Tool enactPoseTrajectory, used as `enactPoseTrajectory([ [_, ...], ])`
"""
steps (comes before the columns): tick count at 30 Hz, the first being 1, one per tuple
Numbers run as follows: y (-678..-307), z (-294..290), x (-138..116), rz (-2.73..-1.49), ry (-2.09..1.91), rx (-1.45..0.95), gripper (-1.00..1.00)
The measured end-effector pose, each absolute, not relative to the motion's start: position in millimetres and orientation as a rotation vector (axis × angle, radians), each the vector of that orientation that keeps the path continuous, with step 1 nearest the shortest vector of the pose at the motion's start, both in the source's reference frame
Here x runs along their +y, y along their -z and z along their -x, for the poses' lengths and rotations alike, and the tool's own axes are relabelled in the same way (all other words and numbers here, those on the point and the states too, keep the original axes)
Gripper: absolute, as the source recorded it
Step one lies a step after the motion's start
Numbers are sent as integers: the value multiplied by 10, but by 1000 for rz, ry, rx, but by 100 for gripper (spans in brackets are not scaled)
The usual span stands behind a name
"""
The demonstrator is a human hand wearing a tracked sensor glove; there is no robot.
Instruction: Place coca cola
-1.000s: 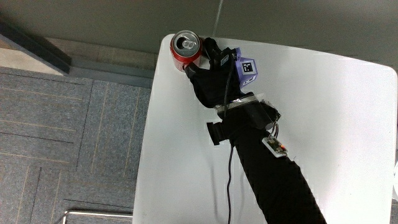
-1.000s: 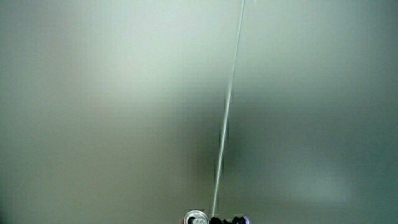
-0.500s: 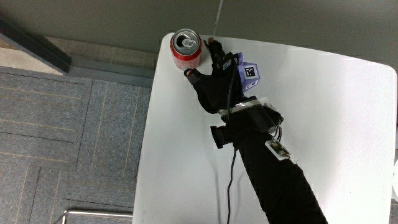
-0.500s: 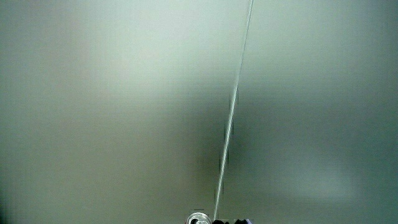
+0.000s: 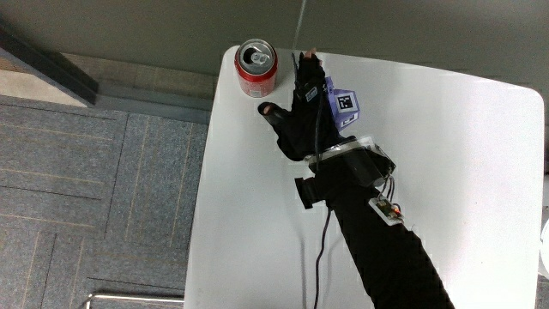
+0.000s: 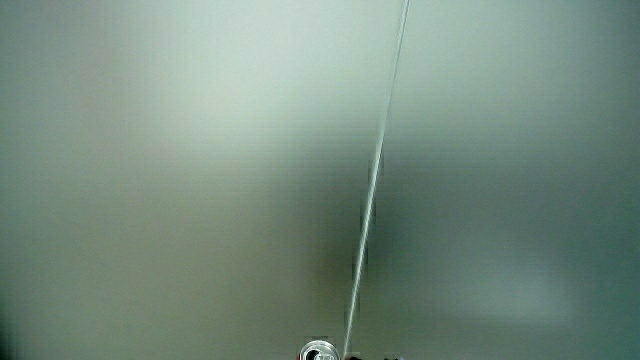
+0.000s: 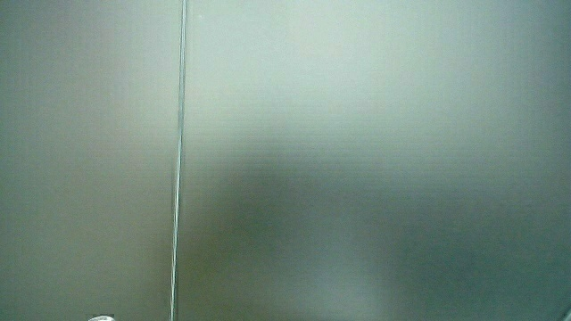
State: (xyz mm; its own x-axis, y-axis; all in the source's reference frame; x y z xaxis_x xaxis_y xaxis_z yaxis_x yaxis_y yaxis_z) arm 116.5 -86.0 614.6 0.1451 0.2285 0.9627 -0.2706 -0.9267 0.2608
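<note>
A red Coca-Cola can (image 5: 256, 68) stands upright on the white table (image 5: 463, 172), at its corner farthest from the person. The gloved hand (image 5: 300, 107) lies just beside the can, a little nearer to the person, with its fingers spread and holding nothing. A small gap shows between thumb and can. A purple patterned cube (image 5: 342, 104) sits on the hand's back. Both side views show mostly a pale wall; the can's silver top (image 6: 318, 351) peeks in at the lowest edge of a side view.
Grey carpet floor (image 5: 94, 189) lies past the table's edge beside the can. A thin cable (image 5: 319, 249) runs along the black forearm. A pale wall with a vertical seam (image 7: 178, 152) fills the side views.
The hand has let go of the can and drawn away from it. Its fingers went from wrapped around the can to spread open. The can stays upright at the table's corner.
</note>
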Motion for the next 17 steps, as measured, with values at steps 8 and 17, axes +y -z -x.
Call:
enactPoseTrajectory([
  [8, -5980, -1321, -782, -2278, -1518, -67, -100],
  [17, -5954, -1400, -707, -2562, -1017, -198, -100],
])
